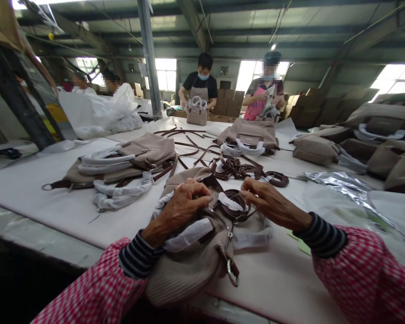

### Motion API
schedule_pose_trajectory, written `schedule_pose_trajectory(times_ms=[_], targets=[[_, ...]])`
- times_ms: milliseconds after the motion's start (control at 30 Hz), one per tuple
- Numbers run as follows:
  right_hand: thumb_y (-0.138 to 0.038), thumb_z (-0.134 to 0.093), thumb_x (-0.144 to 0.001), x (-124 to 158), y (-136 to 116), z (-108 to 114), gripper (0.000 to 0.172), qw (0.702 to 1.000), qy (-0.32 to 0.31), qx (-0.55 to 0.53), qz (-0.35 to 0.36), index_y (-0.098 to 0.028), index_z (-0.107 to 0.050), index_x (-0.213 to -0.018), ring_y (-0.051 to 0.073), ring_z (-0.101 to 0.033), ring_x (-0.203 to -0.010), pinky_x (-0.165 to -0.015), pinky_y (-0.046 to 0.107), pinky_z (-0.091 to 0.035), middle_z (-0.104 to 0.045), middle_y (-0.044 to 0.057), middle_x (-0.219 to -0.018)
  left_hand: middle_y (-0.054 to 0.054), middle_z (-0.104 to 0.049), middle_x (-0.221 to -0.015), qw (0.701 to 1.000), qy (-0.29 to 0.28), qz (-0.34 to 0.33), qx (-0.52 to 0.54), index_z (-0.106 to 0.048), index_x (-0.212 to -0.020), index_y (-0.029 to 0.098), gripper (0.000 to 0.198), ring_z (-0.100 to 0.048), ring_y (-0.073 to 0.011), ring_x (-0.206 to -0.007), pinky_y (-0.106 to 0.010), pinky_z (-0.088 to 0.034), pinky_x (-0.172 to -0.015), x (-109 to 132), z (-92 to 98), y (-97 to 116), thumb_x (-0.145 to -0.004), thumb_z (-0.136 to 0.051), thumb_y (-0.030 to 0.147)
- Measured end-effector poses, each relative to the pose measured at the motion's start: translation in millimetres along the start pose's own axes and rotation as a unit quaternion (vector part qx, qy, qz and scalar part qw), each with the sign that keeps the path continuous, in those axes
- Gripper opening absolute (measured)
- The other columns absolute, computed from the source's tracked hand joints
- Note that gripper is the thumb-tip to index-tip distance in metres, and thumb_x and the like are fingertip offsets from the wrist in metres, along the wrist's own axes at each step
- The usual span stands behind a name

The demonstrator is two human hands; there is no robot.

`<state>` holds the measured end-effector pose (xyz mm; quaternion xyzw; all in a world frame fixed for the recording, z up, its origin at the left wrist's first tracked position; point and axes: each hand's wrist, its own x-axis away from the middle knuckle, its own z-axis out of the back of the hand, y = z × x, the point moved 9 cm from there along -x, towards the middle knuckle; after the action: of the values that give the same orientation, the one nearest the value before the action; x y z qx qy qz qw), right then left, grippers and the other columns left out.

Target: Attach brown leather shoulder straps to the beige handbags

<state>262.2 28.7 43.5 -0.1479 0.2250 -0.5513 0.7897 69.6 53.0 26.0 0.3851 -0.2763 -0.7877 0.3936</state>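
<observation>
My left grip (182,201) is curled nearly closed at the unzipped mouth of the ribbed handbag (184,272), its hold on the fabric unclear; my right grip (272,203) pinches the rim of the coiled strap (235,213), positioned over that mouth. Completed: strap coiled, handles (189,236) wrapped. Outstanding: zipper (228,233) open, loose straps (193,145) uncoiled across the desk (128,225).

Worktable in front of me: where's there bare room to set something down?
The worktable has bare patches: near right, between the open bag and your right sleeve, and left, between the bag lying there and the table's near edge. It's crowded in the middle, with brown straps, and at far right, with piled bags and silvery sheeting.
</observation>
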Motion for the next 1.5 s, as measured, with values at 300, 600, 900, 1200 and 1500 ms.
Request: schedule_pose_trajectory(times_ms=[300,600,900,1200,1500], targets=[[-0.046,-0.077,-0.084,-31.1,-13.1,-41.8,0.037,0.838,0.023,-0.54,-0.079,-0.017,-0.054,-0.085,0.007,-0.053,-0.051,-0.044,0.018,-0.034,-0.068,0.001,-0.08,-0.003,-0.066,-0.086,1.0,0.012,-0.003,0.021,-0.075,-0.077,0.021,0.015,-0.061,-0.0202,-0.088,-0.034,-0.048,-0.08,1.7,2.1,-6.2,-0.088,-0.068,0.029],[-0.046,-0.089,-0.073,-26.7,6.7,-69.2,0.041,0.819,-0.003,-0.563,-0.108,-0.013,-0.065,-0.072,0.003,-0.046,-0.043,-0.036,0.013,-0.031,-0.063,-0.001,-0.064,-0.002,-0.067,-0.09,0.999,0.019,0.009,0.024,-0.076,-0.084,0.02,0.014,-0.061,-0.0197,-0.091,-0.034,-0.046,-0.083,0.9,4.2,-7.0,-0.089,-0.068,0.031],[-0.043,-0.09,-0.073,-26.4,3.6,-77.8,0.035,0.805,-0.03,-0.579,-0.123,-0.013,-0.074,-0.084,0.004,-0.053,-0.05,-0.04,0.013,-0.04,-0.066,0.0,-0.073,-0.003,-0.066,-0.092,1.0,0.01,0.015,-0.013,-0.074,-0.084,0.019,0.011,-0.058,-0.0207,-0.097,-0.036,-0.043,-0.086,0.6,0.9,-4.7,-0.09,-0.066,0.023],[-0.044,-0.085,-0.079,-25.2,0.9,-77.5,0.035,0.813,-0.021,-0.571,-0.11,-0.014,-0.067,-0.081,0.002,-0.045,-0.04,-0.035,0.013,-0.032,-0.063,-0.003,-0.067,-0.002,-0.067,-0.09,0.999,0.019,0.004,-0.027,-0.073,-0.082,0.018,0.009,-0.059,-0.0201,-0.096,-0.036,-0.042,-0.086,-0.1,1.3,-2.6,-0.089,-0.068,0.018],[-0.045,-0.082,-0.081,-24.0,-4.0,-79.7,0.034,0.834,-0.039,-0.539,-0.112,-0.015,-0.065,-0.083,0.004,-0.048,-0.042,-0.035,0.013,-0.027,-0.067,-0.001,-0.07,-0.001,-0.068,-0.088,0.998,0.019,-0.008,-0.053,-0.073,-0.081,0.019,0.011,-0.058,-0.0196,-0.093,-0.036,-0.041,-0.088,0.4,1.1,1.3,-0.09,-0.068,0.016]])
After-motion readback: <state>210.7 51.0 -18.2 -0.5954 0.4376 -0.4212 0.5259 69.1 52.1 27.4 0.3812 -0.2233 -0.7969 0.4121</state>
